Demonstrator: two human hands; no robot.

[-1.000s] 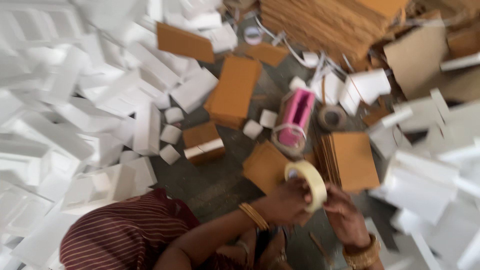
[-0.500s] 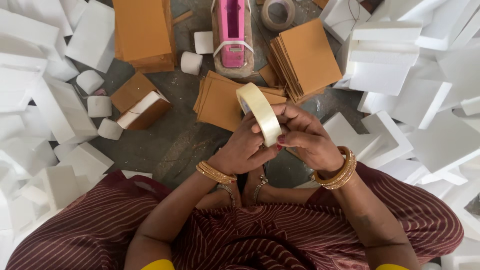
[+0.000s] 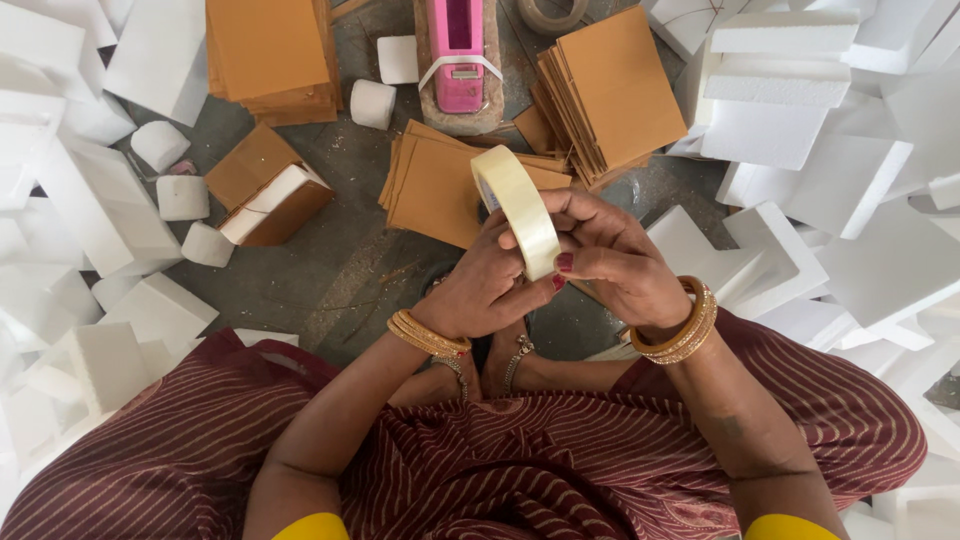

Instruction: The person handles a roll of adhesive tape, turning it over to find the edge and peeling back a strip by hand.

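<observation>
Both hands gripping a tape roll

The left hand (image 3: 480, 290) and right hand (image 3: 615, 255) are clasping the pale tape roll (image 3: 517, 208); beyond it, brown card sheets (image 3: 435, 185) are lying stacked.

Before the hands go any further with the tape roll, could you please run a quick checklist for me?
1. Tape roll gripped by both hands: ok.
2. Left hand supports the roll from below: ok.
3. Right hand has fingers on the rim: ok.
4. Loose tape end found: cannot tell.
5. Pink dispenser within view ahead: ok.
6. Brown card stack lies flat beneath the roll: ok.
</observation>
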